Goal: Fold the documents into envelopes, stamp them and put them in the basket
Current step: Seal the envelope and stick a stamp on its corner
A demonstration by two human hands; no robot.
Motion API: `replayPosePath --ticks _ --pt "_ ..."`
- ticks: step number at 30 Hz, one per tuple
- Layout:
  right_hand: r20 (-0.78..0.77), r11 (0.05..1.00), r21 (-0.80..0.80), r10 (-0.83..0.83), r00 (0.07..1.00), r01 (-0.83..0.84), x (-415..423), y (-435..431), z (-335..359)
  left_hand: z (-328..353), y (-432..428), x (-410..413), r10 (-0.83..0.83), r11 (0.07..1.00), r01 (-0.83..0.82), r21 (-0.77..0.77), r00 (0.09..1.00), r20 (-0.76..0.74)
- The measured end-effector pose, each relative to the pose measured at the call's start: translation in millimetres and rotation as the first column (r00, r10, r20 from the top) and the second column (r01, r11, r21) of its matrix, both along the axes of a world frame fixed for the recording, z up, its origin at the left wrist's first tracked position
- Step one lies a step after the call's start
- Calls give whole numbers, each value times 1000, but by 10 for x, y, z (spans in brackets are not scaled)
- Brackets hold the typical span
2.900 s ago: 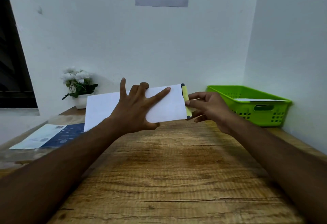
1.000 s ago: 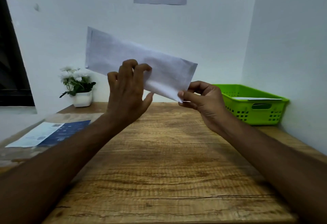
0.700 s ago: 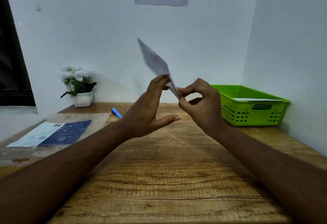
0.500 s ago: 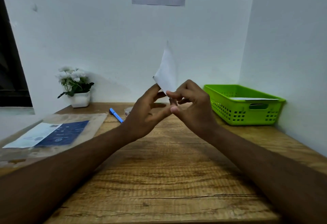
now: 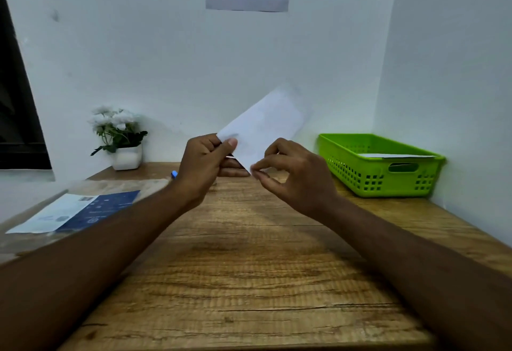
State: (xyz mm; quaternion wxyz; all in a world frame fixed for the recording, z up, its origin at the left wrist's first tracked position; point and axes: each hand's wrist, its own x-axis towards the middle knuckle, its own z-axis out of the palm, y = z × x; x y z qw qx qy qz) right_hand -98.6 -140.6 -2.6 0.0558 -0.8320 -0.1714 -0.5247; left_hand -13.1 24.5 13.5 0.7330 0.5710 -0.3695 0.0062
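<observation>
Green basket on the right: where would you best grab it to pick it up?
Probably the oval handle slot in the near end wall of the green basket, reached from the person's side. Fingers can hook through it under the rim; the visible side wall is sloped mesh. A white sheet lies inside, so lift it level.

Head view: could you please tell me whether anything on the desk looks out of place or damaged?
Nothing stands out. The left hand and right hand pinch the tilted envelope above the desk; the green basket sits upright.
</observation>
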Motion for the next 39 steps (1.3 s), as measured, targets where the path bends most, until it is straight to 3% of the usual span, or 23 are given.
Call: replayPosePath --ticks 4,8,17,21,27,39 --pt "-77 990 129 -48 996 57 9 -99 -1 36 208 233 -100 967 135 215 981 -166" --pt "-197 972 192 -95 976 134 10 -214 -1 -26 398 390 -129 864 245 441 953 -276" --pt "-537 959 246 16 843 139 103 -413 -94 -39 467 453 -170 739 361 568 917 -362" --pt "-685 962 241 76 725 126 101 -513 -85 -48 603 521 -156 642 417 643 892 -423" --pt "-835 972 208 121 537 105 46 -589 -8 5 716 529 -121 557 358 750 928 -353" --pt "-874 984 162 107 474 76 25 -593 25 57 712 630 -220 368 260 893 957 -188"
